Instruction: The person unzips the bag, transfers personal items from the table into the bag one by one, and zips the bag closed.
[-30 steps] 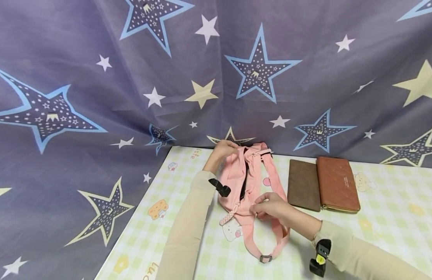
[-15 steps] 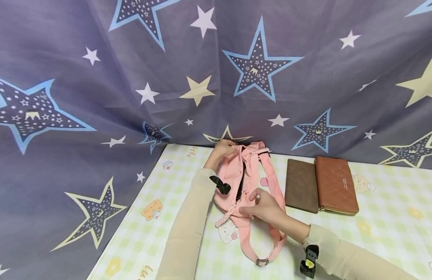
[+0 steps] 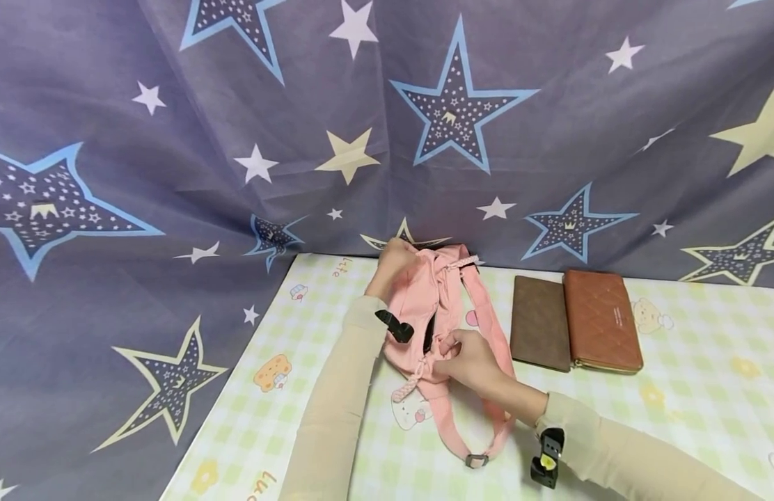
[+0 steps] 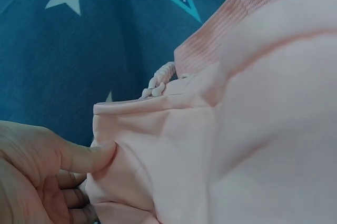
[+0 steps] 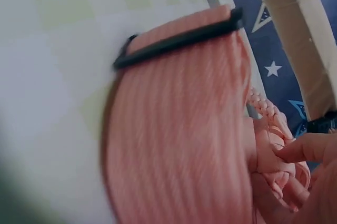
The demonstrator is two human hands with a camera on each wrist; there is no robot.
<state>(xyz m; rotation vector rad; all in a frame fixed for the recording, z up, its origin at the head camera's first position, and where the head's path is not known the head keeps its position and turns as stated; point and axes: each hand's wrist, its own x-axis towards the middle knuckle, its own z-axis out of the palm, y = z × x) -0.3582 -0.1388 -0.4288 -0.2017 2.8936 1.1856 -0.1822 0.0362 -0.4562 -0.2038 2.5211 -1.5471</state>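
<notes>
A pink waist bag [image 3: 404, 316] lies on the table with its zipper partly open, a dark gap showing along the top. My left hand [image 3: 396, 263] pinches the bag's far end; in the left wrist view the thumb [image 4: 95, 156] presses into the pink fabric with the fingers behind it. At the near end my right hand [image 3: 473, 362] pinches the cloth beside the braided zipper pull [image 3: 407, 387]. The right wrist view shows the thumb and fingers [image 5: 305, 148] gripping that bunched fabric. A ribbed pink strap [image 5: 179, 124] with a dark buckle [image 3: 477, 460] loops toward me.
Right of the bag, a dark brown flat wallet [image 3: 540, 323] lies against a reddish-brown quilted zip wallet [image 3: 603, 321]. The checked tablecloth [image 3: 694, 417] covers the table. A star-print curtain [image 3: 424, 195] rises right behind the bag and along the left side.
My right hand has shifted left along the bag's near end, loosened, then pinched the fabric by the zipper pull. The dark opening looks shorter. My left hand stays at the far end.
</notes>
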